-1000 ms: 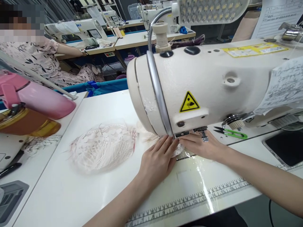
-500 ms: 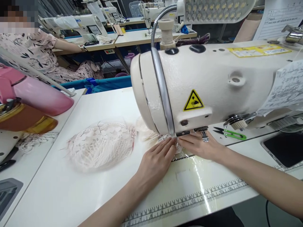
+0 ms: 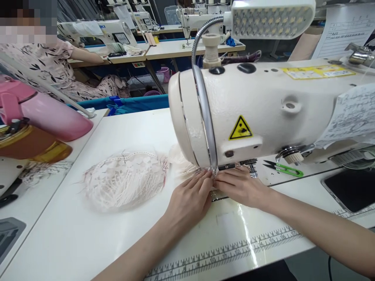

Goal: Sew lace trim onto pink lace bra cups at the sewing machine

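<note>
Two bare hands meet on the white sewing table [image 3: 73, 234], under the head of the sewing machine [image 3: 263, 109]. At the far left edge, a pink bottle [image 3: 49, 117] lies on top of an amber container [image 3: 35, 148] on the neighbouring table. Further right, near the middle of the white table, a heap of white lace pieces [image 3: 125, 179] with loose threads rests on the surface, and a strip of it runs toward the machine. The left hand [image 3: 190, 199] lies flat with the fingers stretched and pressed on the lace strip [image 3: 187, 169] close to the needle area; it grips nothing. The right hand [image 3: 240, 186] touches it fingertip to fingertip, also flat, with relaxed fingers pressing down the same strip below the presser foot. Behind the right hand, green thread snips [image 3: 283, 168] lie on the machine bed. A printed ruler [image 3: 234, 253] follows the near edge of the table. A dark tablet [image 3: 351, 187] lies at the right edge.
</note>
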Available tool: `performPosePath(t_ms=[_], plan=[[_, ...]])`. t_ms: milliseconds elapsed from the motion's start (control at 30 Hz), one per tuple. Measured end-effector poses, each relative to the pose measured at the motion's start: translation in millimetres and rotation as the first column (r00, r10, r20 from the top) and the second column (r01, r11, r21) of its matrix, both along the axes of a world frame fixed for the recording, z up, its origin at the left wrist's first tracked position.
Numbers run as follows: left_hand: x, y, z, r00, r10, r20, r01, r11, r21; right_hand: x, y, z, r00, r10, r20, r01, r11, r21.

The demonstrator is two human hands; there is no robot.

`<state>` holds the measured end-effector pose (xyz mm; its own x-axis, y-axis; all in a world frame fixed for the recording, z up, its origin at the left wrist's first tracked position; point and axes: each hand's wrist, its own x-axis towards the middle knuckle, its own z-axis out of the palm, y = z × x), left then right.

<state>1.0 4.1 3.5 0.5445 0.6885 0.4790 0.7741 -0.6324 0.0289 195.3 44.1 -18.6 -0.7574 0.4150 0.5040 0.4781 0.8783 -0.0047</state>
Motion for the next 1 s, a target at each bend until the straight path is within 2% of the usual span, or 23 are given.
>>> performPosePath(t_ms=[133,367,700,833,1000], plan=[[-2,2,1.0,0.997,-0.078,0.007,0.078,0.997,0.001,-1,-1,-1.3,0.999,-0.011,-0.034,0.01,1.0,-0.004],[-7,4,-1.7,0.997,-0.041,-0.068,0.033,0.993,-0.109,1,-4,6.5,1.0,-0.002,0.002,0.002,0.999,-0.037],[-4,3,-1.6,0.996,-0.019,-0.088,0.014,0.998,-0.062,4,1,6.8,0.999,0.018,-0.028,-0.019,0.998,-0.053],[-1,3,-0.7,0.996,-0.002,-0.09,-0.002,0.999,-0.049,6,1,11.9,1.0,0.002,-0.015,-0.002,1.0,0.003],[0,2,-2.5,0.993,-0.006,-0.119,0.001,0.999,-0.044,8,-2,14.5,0.991,-0.13,-0.032,0.133,0.983,0.124]])
